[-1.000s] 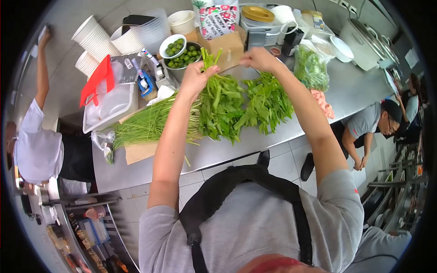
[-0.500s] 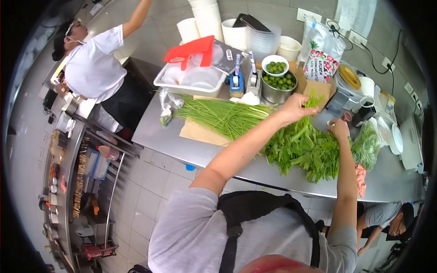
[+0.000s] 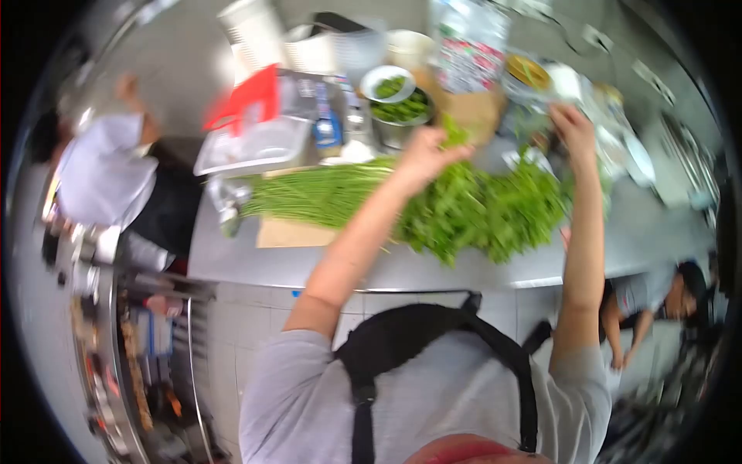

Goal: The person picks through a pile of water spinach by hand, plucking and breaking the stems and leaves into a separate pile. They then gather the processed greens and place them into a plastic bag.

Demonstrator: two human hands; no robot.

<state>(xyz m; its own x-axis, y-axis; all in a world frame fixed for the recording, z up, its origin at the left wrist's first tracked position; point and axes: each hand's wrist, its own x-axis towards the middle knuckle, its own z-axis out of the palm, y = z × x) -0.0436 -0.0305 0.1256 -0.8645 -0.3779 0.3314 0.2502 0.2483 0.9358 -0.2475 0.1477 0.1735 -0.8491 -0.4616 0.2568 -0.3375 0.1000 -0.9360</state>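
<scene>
My left hand (image 3: 427, 160) is closed on a stalk of leafy greens (image 3: 454, 133), its leafy tip showing past the fingers. Below it a large pile of leafy greens (image 3: 483, 209), like celery leaves, spreads over the metal table. To the right and higher up, my right hand (image 3: 573, 130) has its fingers drawn together, blurred by motion. Faint green shows beside its fingertips, but what they hold is unclear. Long thin green stems like chives (image 3: 321, 193) lie left of the pile, partly behind my left forearm, on brown paper (image 3: 290, 232).
Behind the greens stand a metal pot (image 3: 396, 133) and a white bowl (image 3: 388, 83) of small green fruits. A white plastic bin (image 3: 255, 147) with a red item (image 3: 251, 100) is at left. One person (image 3: 104, 170) stands left; another person (image 3: 645, 305) crouches at lower right.
The camera view has shifted, so the table sits further left and higher. My right hand has lifted from the edge of the leafy pile towards the back. My left hand keeps its stalk.
</scene>
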